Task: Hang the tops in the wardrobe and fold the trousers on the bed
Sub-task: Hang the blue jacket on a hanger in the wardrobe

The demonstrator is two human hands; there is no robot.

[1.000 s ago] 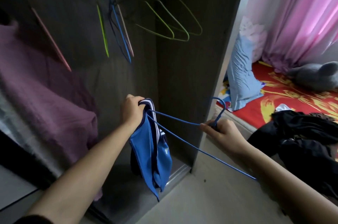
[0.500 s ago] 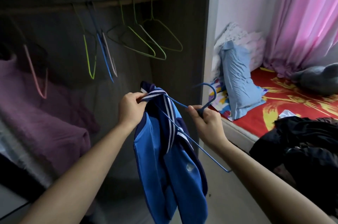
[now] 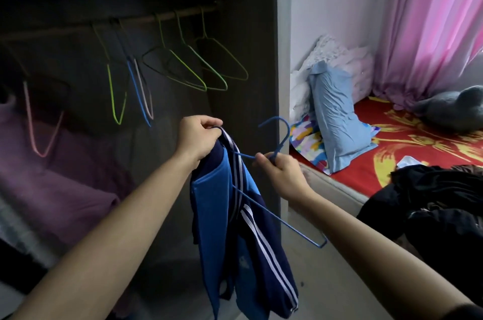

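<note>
Since the earlier frame the hands have drawn closer together and the top (image 3: 230,228) has slid further onto the hanger (image 3: 287,225). The left hand (image 3: 198,140) grips the top's collar and a hanger end; the right hand (image 3: 282,170) pinches the hanger's neck. All are below the rail (image 3: 167,16), under the green hangers (image 3: 206,74)

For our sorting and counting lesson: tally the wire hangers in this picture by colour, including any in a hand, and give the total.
Green hangers: 4
Blue hangers: 2, one on the rail, one in the right hand, partly inside the blue top
Pink hangers: 1
Pale greyish hangers: 1
Total: 8
</note>
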